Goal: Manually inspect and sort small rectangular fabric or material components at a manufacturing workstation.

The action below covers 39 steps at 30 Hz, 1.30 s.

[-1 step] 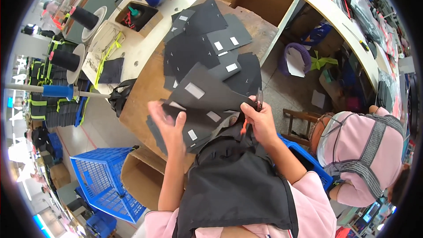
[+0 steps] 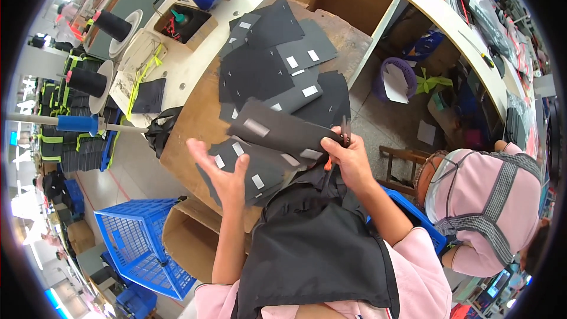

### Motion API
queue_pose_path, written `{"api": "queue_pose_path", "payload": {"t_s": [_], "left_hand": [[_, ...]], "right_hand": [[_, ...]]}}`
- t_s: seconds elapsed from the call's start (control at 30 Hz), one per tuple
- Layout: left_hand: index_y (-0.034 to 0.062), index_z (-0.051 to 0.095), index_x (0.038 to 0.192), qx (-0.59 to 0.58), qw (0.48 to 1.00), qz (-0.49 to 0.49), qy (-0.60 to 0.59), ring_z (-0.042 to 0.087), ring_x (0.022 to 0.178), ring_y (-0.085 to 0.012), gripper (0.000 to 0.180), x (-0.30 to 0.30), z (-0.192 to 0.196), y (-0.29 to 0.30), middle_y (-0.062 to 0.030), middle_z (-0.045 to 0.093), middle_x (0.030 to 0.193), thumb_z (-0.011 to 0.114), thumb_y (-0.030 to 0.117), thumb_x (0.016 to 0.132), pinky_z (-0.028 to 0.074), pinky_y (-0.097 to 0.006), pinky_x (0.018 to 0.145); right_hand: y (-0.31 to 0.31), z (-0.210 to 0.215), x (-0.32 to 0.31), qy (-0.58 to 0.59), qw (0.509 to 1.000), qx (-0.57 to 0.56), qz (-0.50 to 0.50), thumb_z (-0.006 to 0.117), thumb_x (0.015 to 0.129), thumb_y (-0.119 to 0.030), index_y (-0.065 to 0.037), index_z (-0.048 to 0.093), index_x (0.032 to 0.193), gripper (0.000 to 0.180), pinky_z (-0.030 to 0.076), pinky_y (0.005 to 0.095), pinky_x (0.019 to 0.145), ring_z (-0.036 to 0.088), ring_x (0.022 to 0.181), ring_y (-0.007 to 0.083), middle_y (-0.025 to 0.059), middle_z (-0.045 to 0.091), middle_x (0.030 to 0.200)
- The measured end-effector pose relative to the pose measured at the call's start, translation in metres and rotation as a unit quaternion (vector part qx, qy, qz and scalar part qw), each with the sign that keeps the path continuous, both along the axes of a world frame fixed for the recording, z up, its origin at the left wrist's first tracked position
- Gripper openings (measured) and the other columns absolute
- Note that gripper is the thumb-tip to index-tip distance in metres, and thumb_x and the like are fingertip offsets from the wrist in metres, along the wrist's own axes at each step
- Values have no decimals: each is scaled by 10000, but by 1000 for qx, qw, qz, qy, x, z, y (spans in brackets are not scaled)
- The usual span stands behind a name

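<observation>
My right hand (image 2: pixel 349 159) grips one end of a dark fabric panel (image 2: pixel 280 130) with pale rectangular patches. In the same hand is a pair of scissors (image 2: pixel 346 125); dark blades stick up past the fingers and a bit of orange handle shows below. The panel stretches leftward over the board and is smeared by motion. Just off its left end, my left hand (image 2: pixel 225 174) is open with fingers spread, holding nothing. Similar panels (image 2: pixel 269 180) lie under and beside that hand. Beyond, an overlapping pile of dark panels (image 2: pixel 251 71) covers much of the wooden board (image 2: pixel 192 103).
Thread cones (image 2: pixel 88 78) stand at the left near a sewing table. A blue crate (image 2: pixel 142 248) and a cardboard box (image 2: pixel 189 230) sit at lower left. On the right are a purple basket (image 2: pixel 401 77), a wooden stool (image 2: pixel 401 165) and a person in pink (image 2: pixel 472 201).
The panel in my right hand has swung lower and its left end has come away from my left hand. The left hand has shifted slightly left, fingers spreading; the right hand has hardly moved.
</observation>
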<state>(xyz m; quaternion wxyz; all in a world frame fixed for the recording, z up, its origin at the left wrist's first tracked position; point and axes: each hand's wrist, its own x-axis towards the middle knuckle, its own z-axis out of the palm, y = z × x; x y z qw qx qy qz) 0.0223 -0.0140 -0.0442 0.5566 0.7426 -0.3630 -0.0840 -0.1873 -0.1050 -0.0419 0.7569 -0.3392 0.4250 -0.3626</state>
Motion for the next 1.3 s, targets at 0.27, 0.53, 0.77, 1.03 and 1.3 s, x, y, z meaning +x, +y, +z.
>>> {"api": "queue_pose_path", "payload": {"t_s": [0.27,0.53,0.77,1.03,1.3], "left_hand": [[-5,378,1331,257,826,-488,120,513,1146,-257,872,-15,65,-53,-159,559,1193,787,363,655,364,-401,973],[-31,636,911,202,777,-267,533,622,683,-118,226,-24,38,-21,-85,659,823,712,129,769,513,-248,619],[-35,635,916,174,788,-266,527,621,707,-119,218,-29,39,-17,-89,658,826,709,113,773,515,-245,624],[-28,629,950,160,834,-258,461,604,731,-94,226,-33,43,-11,-65,658,846,693,116,788,497,-233,661],[-13,626,971,191,828,-281,446,583,738,-84,236,-28,50,-13,-43,645,848,679,114,779,471,-227,672]], "right_hand": [[-40,40,19,63,944,-109,304,677,772,-61,-16,601,755,90,396,208,591,483,668,22,-66,521,647],[-8,49,-2,357,772,-526,12,698,724,-94,-89,560,1021,328,460,344,556,584,672,255,83,550,879],[24,30,0,346,782,-518,32,706,683,-52,-88,597,976,315,446,316,529,565,619,232,64,530,796],[26,25,4,367,736,-568,14,716,669,-66,-86,610,947,299,419,302,506,548,585,208,51,529,776],[10,42,-4,354,731,-580,62,725,650,-86,-90,608,908,284,421,320,518,535,582,214,36,530,776]]}}
